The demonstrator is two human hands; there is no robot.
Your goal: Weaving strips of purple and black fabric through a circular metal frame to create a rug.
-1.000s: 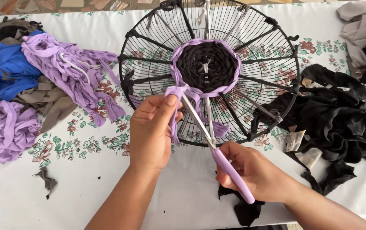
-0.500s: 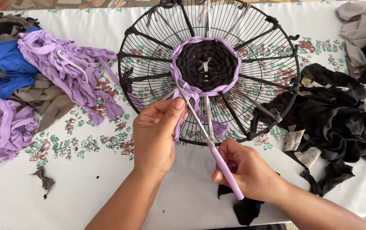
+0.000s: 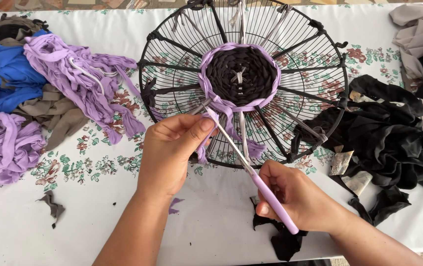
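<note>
A table (image 3: 211,231) filled nearly the whole view, covered by a white cloth (image 3: 98,162) printed with small flowers and green leaves. The cloth lay flat, with faint creases at the near side. Along the far edge a narrow strip of patterned floor (image 3: 73,4) showed, with reddish and pale patches. Light was even and soft, shadows weak. No wall or window was in view.
</note>
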